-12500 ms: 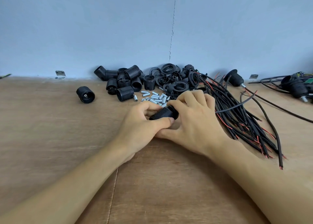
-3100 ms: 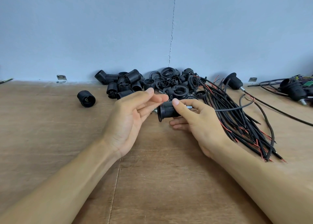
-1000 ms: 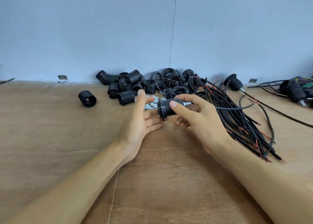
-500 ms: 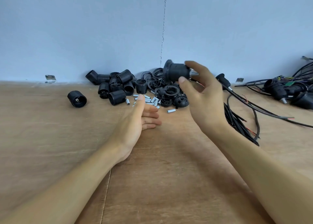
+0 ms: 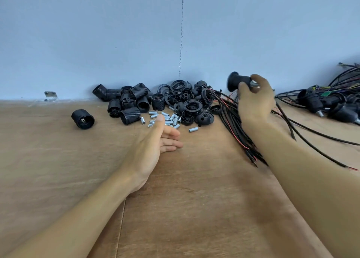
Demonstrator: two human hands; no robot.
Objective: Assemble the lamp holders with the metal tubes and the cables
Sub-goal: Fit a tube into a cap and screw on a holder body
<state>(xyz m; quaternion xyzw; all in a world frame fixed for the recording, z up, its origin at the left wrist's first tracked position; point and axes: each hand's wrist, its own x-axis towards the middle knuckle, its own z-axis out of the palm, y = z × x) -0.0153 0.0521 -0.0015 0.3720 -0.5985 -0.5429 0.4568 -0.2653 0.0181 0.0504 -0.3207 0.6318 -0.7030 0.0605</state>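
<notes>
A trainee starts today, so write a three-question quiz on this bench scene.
1. True or false: the left hand grips a cable.
2. What does the right hand hold? A: a lamp holder; B: a cable bundle; C: nothing.
3. On which side of the parts pile does the lone lamp holder lie?
Key: 1 false; 2 A; 3 left.

Blurred right hand (image 5: 255, 102) and lamp holder (image 5: 236, 82) (metal tube (image 5: 254, 84) mostly behind fingers (image 5: 262, 81)); far-right cables (image 5: 347, 75) cropped by the edge.
</notes>
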